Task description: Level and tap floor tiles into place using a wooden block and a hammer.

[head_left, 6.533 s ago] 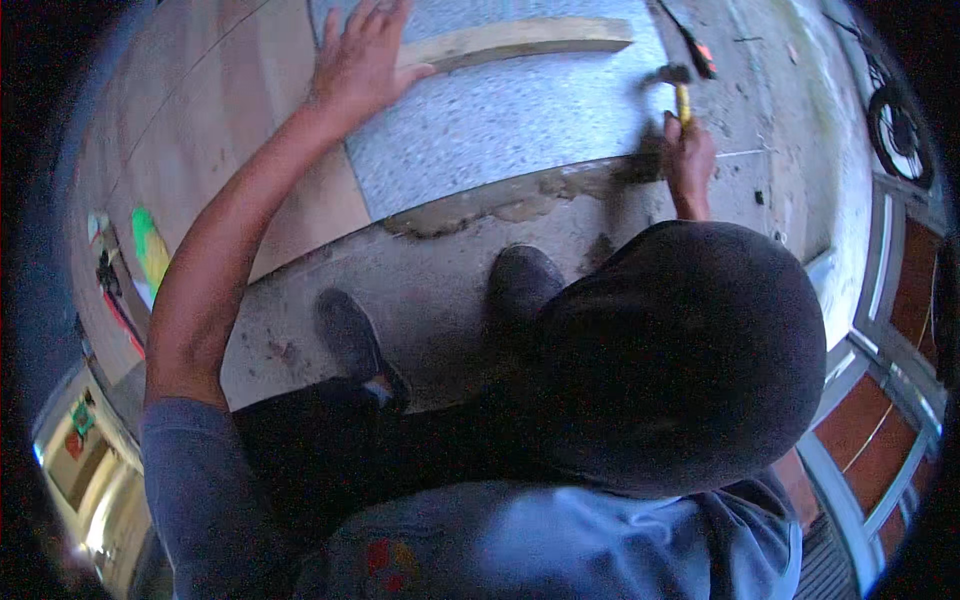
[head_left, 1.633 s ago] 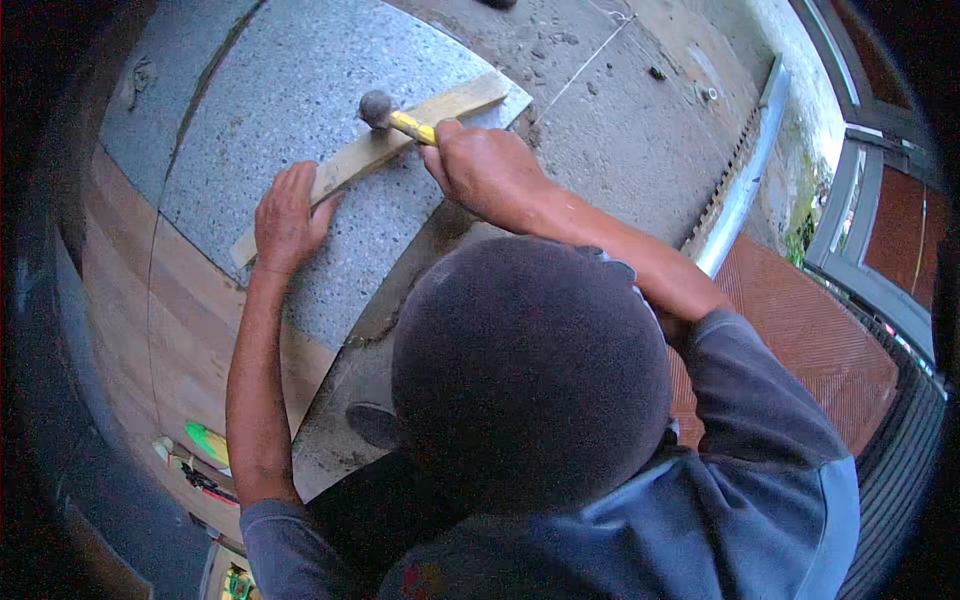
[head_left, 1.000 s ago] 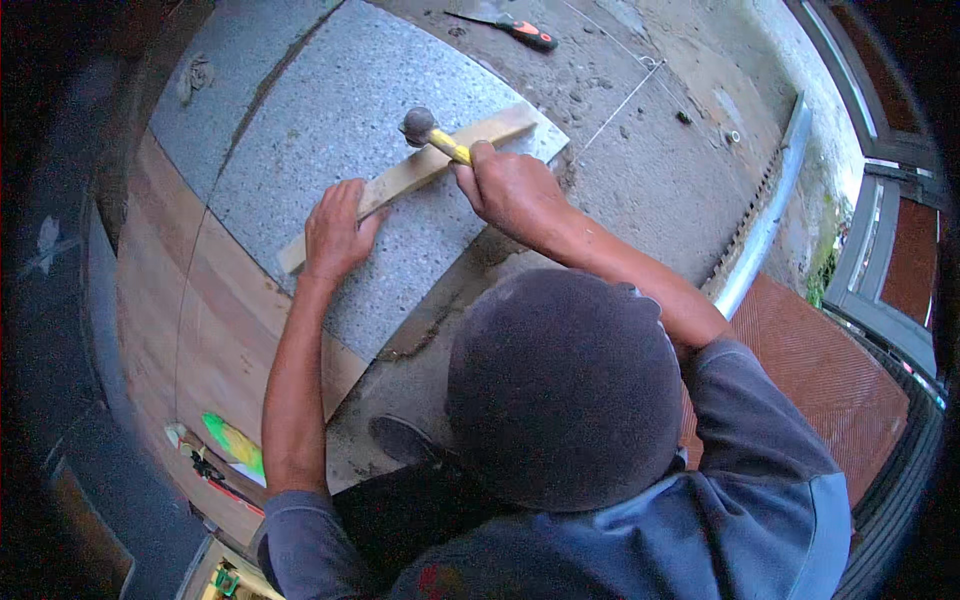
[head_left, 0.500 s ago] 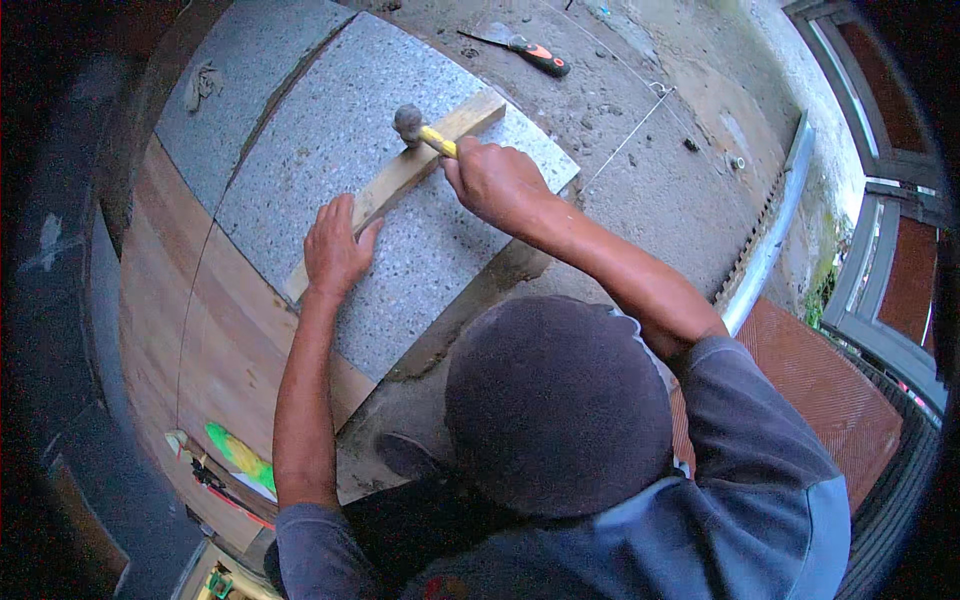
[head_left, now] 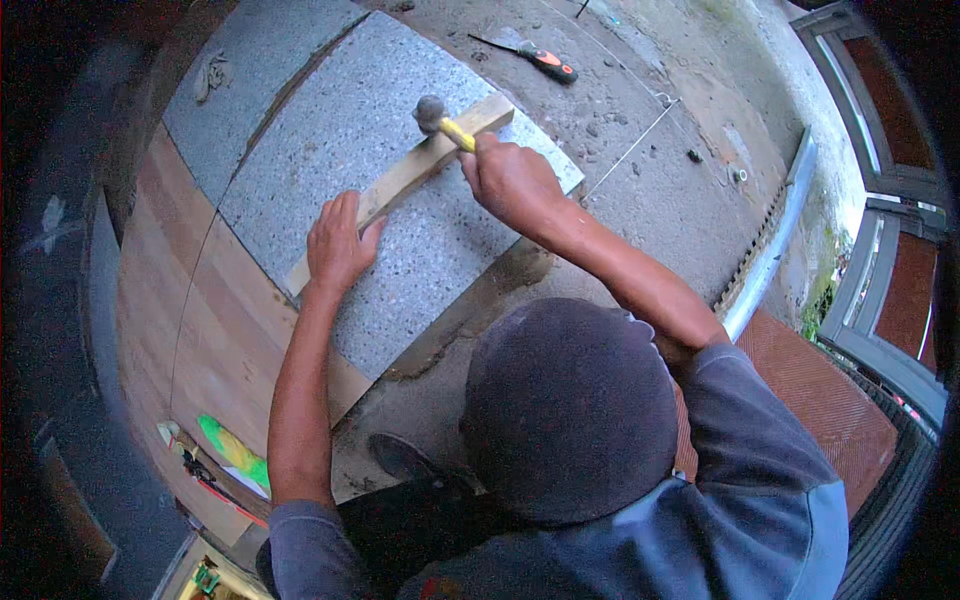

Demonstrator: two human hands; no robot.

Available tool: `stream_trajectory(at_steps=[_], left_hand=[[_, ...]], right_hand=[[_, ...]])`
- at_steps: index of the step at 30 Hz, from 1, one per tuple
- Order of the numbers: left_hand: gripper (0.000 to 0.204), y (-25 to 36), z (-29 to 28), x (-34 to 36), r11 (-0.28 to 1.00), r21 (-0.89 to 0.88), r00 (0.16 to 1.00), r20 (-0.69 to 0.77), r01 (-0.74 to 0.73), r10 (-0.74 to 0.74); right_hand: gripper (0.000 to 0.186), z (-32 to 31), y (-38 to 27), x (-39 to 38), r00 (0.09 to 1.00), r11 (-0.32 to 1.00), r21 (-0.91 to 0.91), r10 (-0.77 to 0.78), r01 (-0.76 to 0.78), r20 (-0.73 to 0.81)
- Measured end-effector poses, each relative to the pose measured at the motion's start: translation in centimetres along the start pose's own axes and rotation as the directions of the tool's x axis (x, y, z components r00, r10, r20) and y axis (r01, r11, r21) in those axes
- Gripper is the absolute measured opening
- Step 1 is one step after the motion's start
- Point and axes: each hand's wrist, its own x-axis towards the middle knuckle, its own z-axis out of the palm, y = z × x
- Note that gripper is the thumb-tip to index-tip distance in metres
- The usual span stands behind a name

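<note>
Cool, diffuse light covers the speckled slab, whose grain reads clearly; only soft, faint shadow lies beside the wooden bar. Brightness peaks at the right, where the wall pales almost to white and the metal strip gleams. The left side is dim and noisy. Fisheye distortion bows the framed panels, and black swallows the corners.

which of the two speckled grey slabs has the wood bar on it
The right slab, where the left hand holds the wood bar; the other slab, farther left, bears a crumpled pale thing instead.
</note>
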Motion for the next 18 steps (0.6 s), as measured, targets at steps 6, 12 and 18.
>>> stream_trajectory(at_steps=[6, 12, 18], left_hand=[[0.041, -0.3, 0.2, 0.0, 1.0, 0.018, 1.0, -0.016, -0.008, 0.009], [0.042, -0.4, 0.2, 0.0, 1.0, -0.013, 1.0, -0.006, 0.027, -0.027], [0.047, -2.9, -0.2, 1.2, 0.994, -0.018, 0.994, -0.032, 0.103, -0.104]], right_hand=[[0.036, 1.0, 0.6, -0.8, 1.0, 1.0, -0.014, 0.001, -0.001, -0.021], [0.037, 0.6, 0.4, -0.2, 1.0, 1.0, -0.031, -0.002, 0.002, -0.015], [0.04, 0.3, -1.2, 2.5, 0.999, 0.999, -0.009, -0.034, 0.034, -0.036]])
